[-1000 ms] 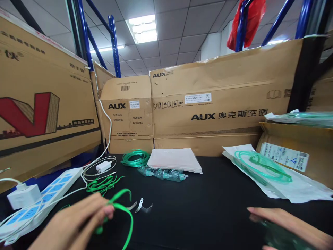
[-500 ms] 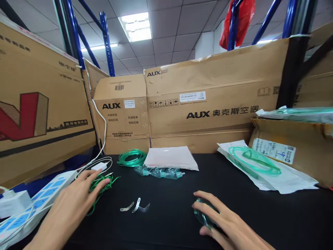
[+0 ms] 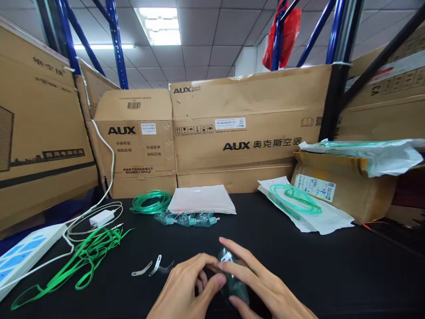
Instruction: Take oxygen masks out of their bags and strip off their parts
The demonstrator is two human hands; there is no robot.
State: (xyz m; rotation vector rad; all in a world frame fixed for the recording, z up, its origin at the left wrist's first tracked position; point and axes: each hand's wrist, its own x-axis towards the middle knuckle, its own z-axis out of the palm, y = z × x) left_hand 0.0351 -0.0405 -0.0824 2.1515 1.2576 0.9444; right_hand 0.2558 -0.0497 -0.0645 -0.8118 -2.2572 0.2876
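A clear green oxygen mask [image 3: 237, 288] is held low over the black tabletop, in front of me. My right hand [image 3: 262, 283] grips it from the right, fingers across its top and thumb beneath. From the left, my left hand [image 3: 194, 283] is closed, its thumb and curled fingers at the mask's near-left edge; its exact hold is partly hidden. A small silvery strip [image 3: 226, 256] shows on the mask's upper part. Left of my hands, a few bent metal strips [image 3: 155, 266] lie on the table.
Green elastic straps [image 3: 96, 248] lie tangled beside a white power strip [image 3: 29, 250] and cable. Behind are coiled green tubing [image 3: 151, 202], more clear masks [image 3: 191, 219] and a white stack [image 3: 202, 199]. Bagged tubing [image 3: 299, 204] leans by a cardboard box [image 3: 348, 190] at right.
My left hand has left the green straps and come over to the mask. My right hand still holds the mask. The view has shifted to the right.
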